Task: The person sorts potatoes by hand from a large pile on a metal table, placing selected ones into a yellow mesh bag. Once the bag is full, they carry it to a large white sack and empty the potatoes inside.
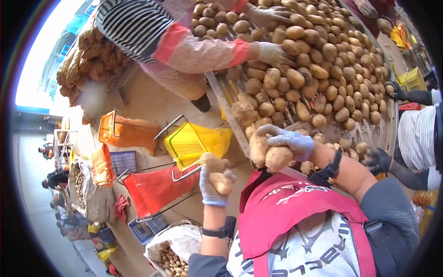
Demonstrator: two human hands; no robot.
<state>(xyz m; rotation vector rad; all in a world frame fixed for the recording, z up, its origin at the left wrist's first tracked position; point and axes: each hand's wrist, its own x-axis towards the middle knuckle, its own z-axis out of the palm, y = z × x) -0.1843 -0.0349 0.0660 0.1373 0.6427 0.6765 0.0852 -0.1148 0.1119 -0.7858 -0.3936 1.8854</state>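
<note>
My left hand (214,188) is wrapped round two potatoes (220,183), held out beside the yellow mesh bag and the red bag. In a pale glove, my right hand (295,142) grips two large potatoes (278,158) at the near edge of the sorting table (233,113). Many loose potatoes (330,53) cover that table beyond my right hand. Both my hands wear light bluish gloves, and their fingers are closed around what they hold.
A yellow mesh bag (198,141), a red bag (161,191) and an orange bag (131,131) hang on metal frames at left. A white sack of potatoes (173,244) stands below. Co-workers' gloved hands (272,53) reach over the table from the far side, dark-gloved hands (376,160) from the right.
</note>
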